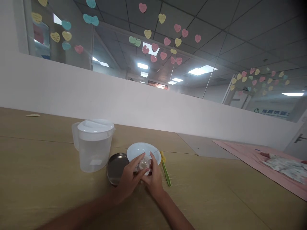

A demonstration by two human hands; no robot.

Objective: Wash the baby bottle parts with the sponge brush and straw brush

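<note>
Both hands are wrapped round a small clear glass or plastic vessel (144,163) in front of a pale bowl (136,148). My left hand (130,175) closes on its left side, and my right hand (154,177) closes on its right side. The vessel overlaps the bowl's near edge in the picture; whether they touch cannot be told. Beside my left hand lies a dark metal tray (117,166). A brush with a green handle (166,174) and yellow head lies to the right of the bowl.
A clear pitcher with a white lid (94,147) stands at the left of the tray. A pink cloth (251,156) covers the table's right side, where another person's hand and patterned sleeve (285,166) show. A white wall (144,105) rises behind the table.
</note>
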